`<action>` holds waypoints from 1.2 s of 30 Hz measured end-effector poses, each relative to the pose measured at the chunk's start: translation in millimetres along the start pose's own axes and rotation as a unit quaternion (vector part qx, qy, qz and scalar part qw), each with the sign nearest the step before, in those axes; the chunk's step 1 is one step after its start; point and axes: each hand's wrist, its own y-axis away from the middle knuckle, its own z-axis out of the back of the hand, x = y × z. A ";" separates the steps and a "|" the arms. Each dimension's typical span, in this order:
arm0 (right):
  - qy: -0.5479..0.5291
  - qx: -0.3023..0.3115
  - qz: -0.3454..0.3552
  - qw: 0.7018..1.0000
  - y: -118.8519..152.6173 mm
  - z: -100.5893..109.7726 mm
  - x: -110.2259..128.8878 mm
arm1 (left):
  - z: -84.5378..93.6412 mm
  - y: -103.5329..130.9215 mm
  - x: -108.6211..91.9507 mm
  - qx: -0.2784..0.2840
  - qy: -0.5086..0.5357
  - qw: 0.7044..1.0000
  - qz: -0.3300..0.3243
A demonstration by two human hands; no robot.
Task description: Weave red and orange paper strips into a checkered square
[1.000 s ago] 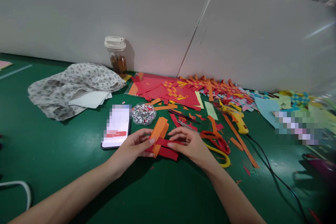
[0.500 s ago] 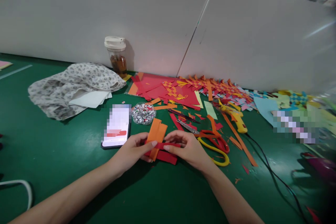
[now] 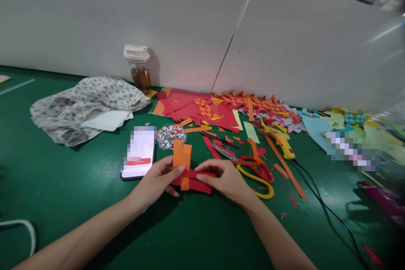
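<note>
Orange paper strips (image 3: 182,156) stand upright, crossed by red paper strips (image 3: 199,184) that run sideways, held together a little above the green table. My left hand (image 3: 163,175) grips the crossing from the left, thumb pressed on the orange and red paper. From the right, my right hand (image 3: 223,177) pinches the upper red strip between thumb and fingers. Close behind the strips lies a clear round case of googly eyes (image 3: 171,136). Scissors (image 3: 257,173) with red and yellow handles rest just right of my right hand.
A phone (image 3: 139,152) lies left of the case. Behind stand a lidded cup (image 3: 139,69) and a patterned cloth (image 3: 85,101). A yellow glue gun (image 3: 280,137) trails its black cord at right. Woven red-orange paper pieces (image 3: 249,103) and scraps lie along the white partition (image 3: 126,8).
The orange strips have turned from a slant to nearly upright and shifted slightly left with my left hand. My right hand keeps its pinch on the red strip.
</note>
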 end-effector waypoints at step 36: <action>0.082 -0.348 0.122 0.926 40.6 23.6 -10.5 | 4.0 -0.4 -1.9 0.013 0.136 0.991 0.006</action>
